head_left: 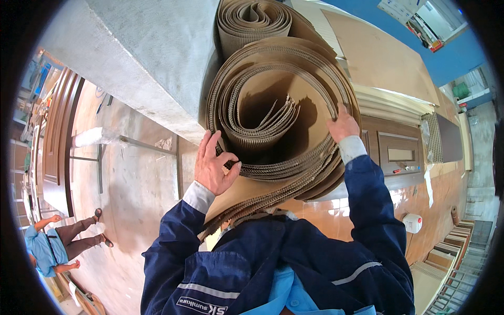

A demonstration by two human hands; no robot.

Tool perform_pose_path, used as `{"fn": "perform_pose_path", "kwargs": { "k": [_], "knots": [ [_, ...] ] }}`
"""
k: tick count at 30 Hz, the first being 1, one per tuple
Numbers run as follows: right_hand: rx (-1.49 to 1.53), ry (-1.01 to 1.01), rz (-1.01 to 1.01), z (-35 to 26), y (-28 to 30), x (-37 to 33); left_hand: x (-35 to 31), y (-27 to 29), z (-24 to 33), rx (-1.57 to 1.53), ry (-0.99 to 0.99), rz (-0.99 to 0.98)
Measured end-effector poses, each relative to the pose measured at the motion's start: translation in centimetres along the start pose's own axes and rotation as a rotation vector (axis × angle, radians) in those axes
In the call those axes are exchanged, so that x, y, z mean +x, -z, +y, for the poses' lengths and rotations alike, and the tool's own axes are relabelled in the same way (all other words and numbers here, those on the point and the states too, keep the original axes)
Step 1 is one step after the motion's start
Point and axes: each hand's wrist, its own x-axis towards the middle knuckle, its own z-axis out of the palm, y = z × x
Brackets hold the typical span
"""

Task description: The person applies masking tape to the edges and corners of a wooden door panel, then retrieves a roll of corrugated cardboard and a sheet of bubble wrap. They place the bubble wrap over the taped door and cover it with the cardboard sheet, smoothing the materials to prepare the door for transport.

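A large loose roll of brown corrugated cardboard (294,170) stands in front of me with its wavy layered edges facing up and its inner turns curled in the hollow middle. My left hand (212,165) is at its left rim, thumb and a finger closed on the layers while other fingers reach along the outside. On the right rim, my right hand (344,126) is closed over the edge, its fingertips partly hidden. One outer flap of the cardboard trails toward my body at lower left. Behind it stands a smaller cardboard roll (254,21), more tightly wound.
A grey concrete block or pillar (152,47) rises close at the left of the rolls. Flat brown sheets (375,39) and a panelled door (396,147) lie to the right. A white jug (412,223) stands on the floor. Another person (58,247) is at far left.
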Motion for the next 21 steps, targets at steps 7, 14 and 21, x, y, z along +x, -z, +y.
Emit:
{"fn": "perform_pose_path", "kwargs": {
  "k": [7, 14, 21],
  "knots": [
    [0.035, 0.071, -0.056, 1.5, 1.1, -2.3, 1.0, -0.6, -0.6, -0.138, 0.014, -0.055],
    [0.347, 0.084, 0.258, 6.1, 1.0, 0.8, 0.8, -0.8, -0.8, -0.129, -0.025, -0.052],
    [0.281, -0.098, 0.394, 11.2, 0.3, 8.2, 0.4, -0.8, -0.7, -0.138, -0.055, -0.055]
  ]
}}
